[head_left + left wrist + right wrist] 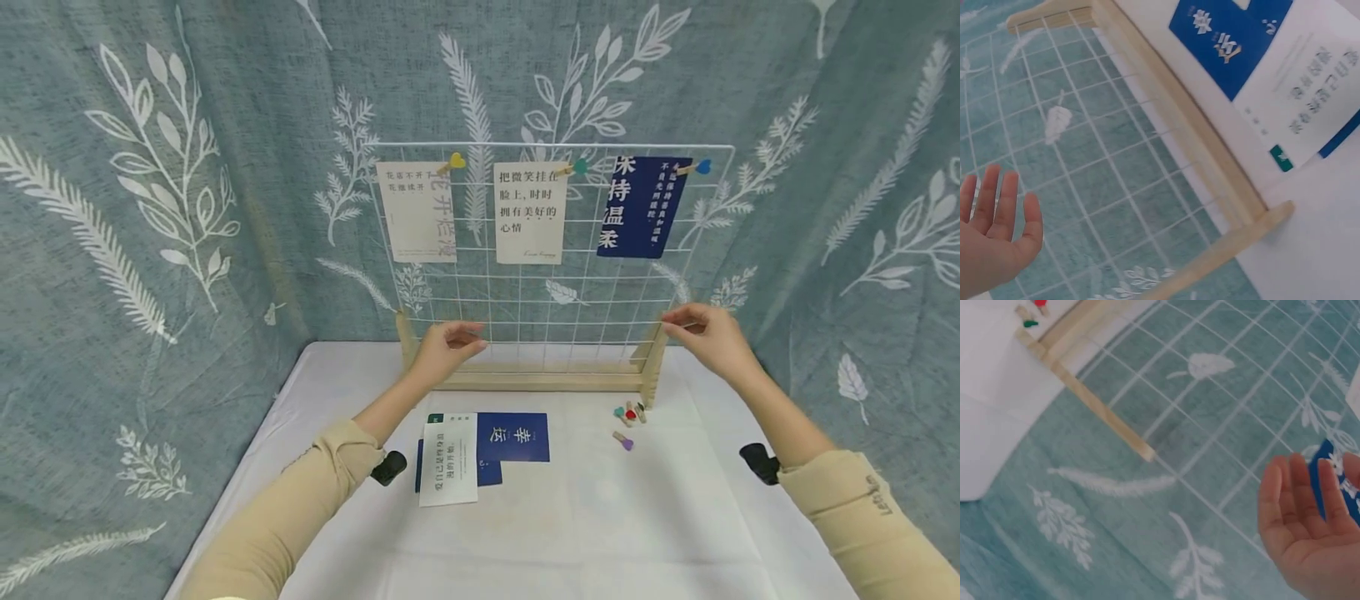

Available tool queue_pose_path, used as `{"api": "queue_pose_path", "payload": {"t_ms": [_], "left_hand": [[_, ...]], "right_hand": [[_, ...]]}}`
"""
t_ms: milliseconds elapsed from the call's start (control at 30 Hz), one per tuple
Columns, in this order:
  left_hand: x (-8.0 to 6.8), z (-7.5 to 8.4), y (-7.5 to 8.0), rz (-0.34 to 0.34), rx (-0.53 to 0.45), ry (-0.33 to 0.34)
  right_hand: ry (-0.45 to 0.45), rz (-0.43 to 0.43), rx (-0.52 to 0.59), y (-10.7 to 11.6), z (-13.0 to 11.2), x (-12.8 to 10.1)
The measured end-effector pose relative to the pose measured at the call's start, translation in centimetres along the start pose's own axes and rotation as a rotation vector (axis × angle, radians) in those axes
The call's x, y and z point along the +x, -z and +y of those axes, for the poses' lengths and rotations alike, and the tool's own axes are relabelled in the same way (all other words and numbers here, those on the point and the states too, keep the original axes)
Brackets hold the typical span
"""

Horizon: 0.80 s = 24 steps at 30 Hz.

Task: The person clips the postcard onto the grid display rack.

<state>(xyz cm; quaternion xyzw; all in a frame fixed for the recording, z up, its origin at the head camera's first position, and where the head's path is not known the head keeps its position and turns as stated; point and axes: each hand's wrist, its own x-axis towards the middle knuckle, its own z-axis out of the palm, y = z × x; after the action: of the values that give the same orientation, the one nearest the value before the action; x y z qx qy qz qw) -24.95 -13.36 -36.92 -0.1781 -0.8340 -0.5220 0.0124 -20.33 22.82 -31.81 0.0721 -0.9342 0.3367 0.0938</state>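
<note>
the wire grid panel (551,250) stands upright at the back of the counter (600,517), set in a wooden frame (547,379) with a short post at each lower corner. both hands are up at its lower edge: the left hand (444,348) near the left post, the right hand (708,333) by the right post (652,367). from the head view the fingers look loosely bent toward the wire, but the wrist views show both palms open with fingers straight and nothing held, so i'd call both hands released and just short of the grid, or at most brushing it.

i'd judge the panel light and a bit springy: thin white wire, stiff enough to stand yet likely to flex if pulled from the middle. the wooden posts look like the firm places to take hold, one hand on each side, since the base is narrow and the whole thing could tip backward or forward. the three cards clipped along the top rail (555,148) by small pegs would flutter or drop with a jolt.

loose on the counter are a few cards (480,454) and a handful of coloured pegs (628,419).

hard to tell: whether any fingertip truly touches the wire, how the frame's feet sit behind the grid, and the cards' small print. the right wrist view cuts off part of the hand.
</note>
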Motion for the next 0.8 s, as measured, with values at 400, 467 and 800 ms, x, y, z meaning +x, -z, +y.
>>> {"api": "queue_pose_path", "payload": {"t_ms": [400,467,800], "left_hand": [[-2.4,-4.4,0.1,0.045,0.046,0.022],[-2.9,-5.2,0.2,0.016,0.054,0.035],[-5.0,-7.8,-0.4,0.021,0.1,0.165]], "right_hand": [[0.015,-0.041,0.044,-3.3,2.6,-0.6],[0.015,-0.053,0.037,-3.9,3.0,-0.8],[0.035,-0.056,0.004,-6.2,5.2,-1.1]]}}
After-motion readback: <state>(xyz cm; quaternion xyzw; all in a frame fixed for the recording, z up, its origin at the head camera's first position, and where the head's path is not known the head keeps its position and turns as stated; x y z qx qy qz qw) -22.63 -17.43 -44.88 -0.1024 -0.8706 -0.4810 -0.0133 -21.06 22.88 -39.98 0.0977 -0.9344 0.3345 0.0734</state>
